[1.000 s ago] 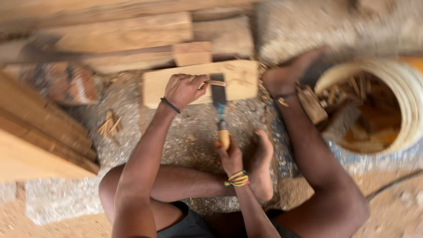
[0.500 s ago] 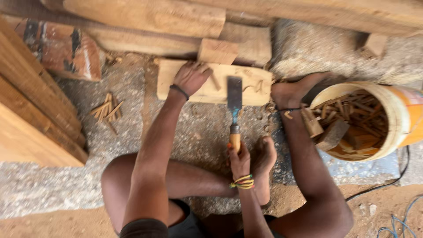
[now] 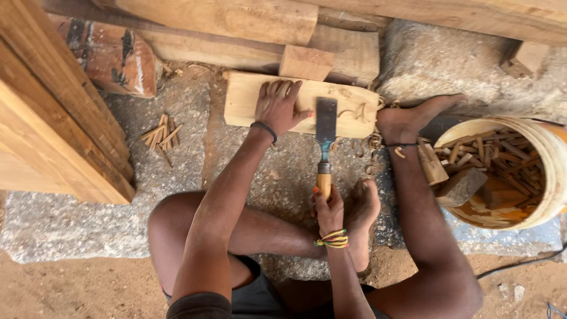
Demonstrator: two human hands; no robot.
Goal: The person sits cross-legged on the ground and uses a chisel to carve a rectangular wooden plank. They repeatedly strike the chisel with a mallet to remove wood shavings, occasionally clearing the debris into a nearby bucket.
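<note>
A pale wooden board with carved curls at its right end lies flat on the rough stone slab. My left hand presses palm-down on the board's middle. A wide chisel rests its steel blade on the board just right of that hand. My right hand grips the chisel's yellow wooden handle, with coloured bands on the wrist. My bare right foot braces against the board's right end, and my other foot lies beside the right hand.
A cream bucket holding wood offcuts stands at the right. Stacked planks fill the left, with thick timbers and a small block behind the board. Wood slivers lie on the slab. A cable crosses the dirt.
The view has shifted and steadied over the board. The chisel and both hands hold nearly the same pose as half a second ago.
</note>
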